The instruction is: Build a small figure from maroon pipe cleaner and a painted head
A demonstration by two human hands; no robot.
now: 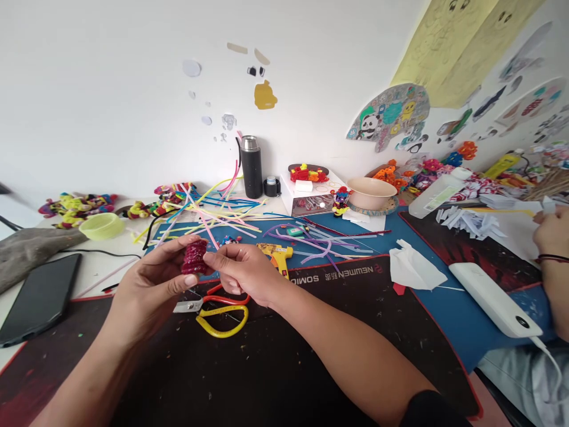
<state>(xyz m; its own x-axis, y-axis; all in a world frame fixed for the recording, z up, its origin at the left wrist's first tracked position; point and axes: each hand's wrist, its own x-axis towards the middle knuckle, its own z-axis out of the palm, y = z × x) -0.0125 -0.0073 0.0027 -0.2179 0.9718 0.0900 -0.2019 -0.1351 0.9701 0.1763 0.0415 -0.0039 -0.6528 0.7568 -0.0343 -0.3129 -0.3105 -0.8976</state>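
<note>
Above the far edge of the black mat (pixel 213 373), the left hand (pixel 155 284) clamps the dark red coil (pixel 194 257) between thumb and fingers, where overtight squeezing could crush its ridges, while the right hand (pixel 242 270), pinching its right side, could tug rings loose.

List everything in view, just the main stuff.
coiled piece: 1, dark red, centre left
scissors: 1, red and yellow, below coiled piece
glue gun: 1, yellow, centre
fuzzy stems: many, mixed colours, back centre
flask: 1, black, near wall
bowls: 2, green and beige, back
bottle: 1, white, back right
phone: 1, black, left
power bank: 1, white, right
mats: 2, black, front and right
pictures: many, mixed, wall
co-worker's hand: 1, bare, right edge
left hand: 1, bare, holding coiled piece
right hand: 1, bare, touching coiled piece
</note>
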